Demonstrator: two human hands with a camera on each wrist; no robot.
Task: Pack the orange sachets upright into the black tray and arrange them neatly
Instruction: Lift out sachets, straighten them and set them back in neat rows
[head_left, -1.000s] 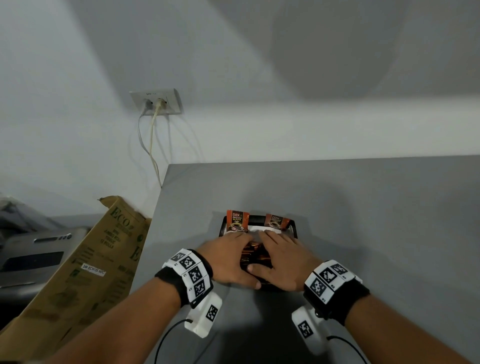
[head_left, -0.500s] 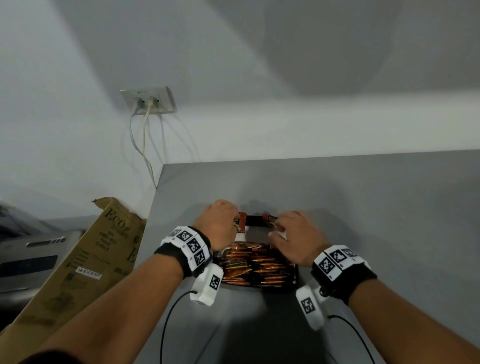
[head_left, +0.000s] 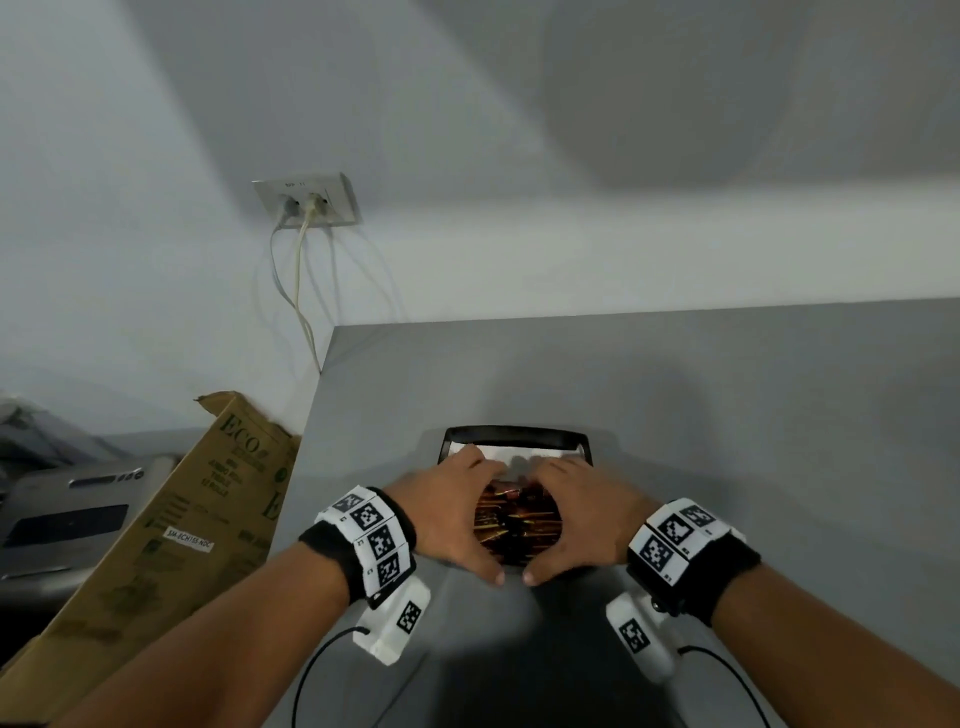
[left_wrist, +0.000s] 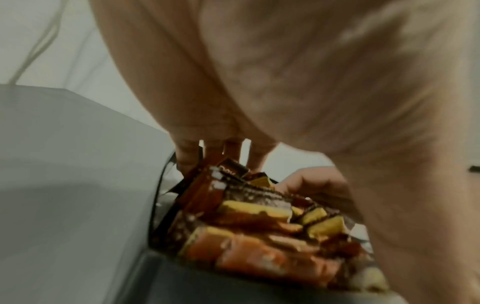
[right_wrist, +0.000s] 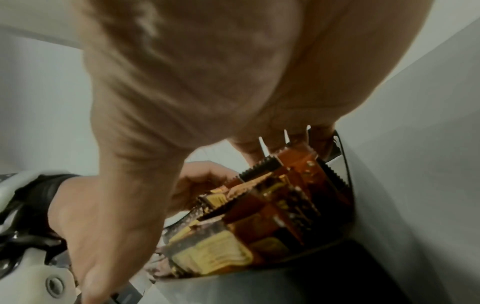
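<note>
The black tray (head_left: 517, 432) sits on the grey table (head_left: 753, 441) and holds a packed row of orange sachets (head_left: 519, 519). My left hand (head_left: 449, 512) lies over the row's left side and my right hand (head_left: 584, 512) over its right side. Both sets of fingers reach straight to the far end of the row, and the thumbs meet at the tray's near edge. In the left wrist view the fingertips (left_wrist: 187, 158) touch the far sachets (left_wrist: 254, 222). The right wrist view shows the right fingers (right_wrist: 298, 139) against the upright sachets (right_wrist: 272, 205). A pale silvery strip shows in the tray's far part.
A brown cardboard box (head_left: 208, 519) leans against the table's left edge, with a grey machine (head_left: 67, 519) beyond it. A wall socket (head_left: 306, 200) with cables hangs above the table's far left corner. Bare table surface stretches to the right and behind the tray.
Both hands moved from the far end of the tray back toward me and now lie spread over the row, thumbs at the near edge. The two upright far sachets no longer stand out.
</note>
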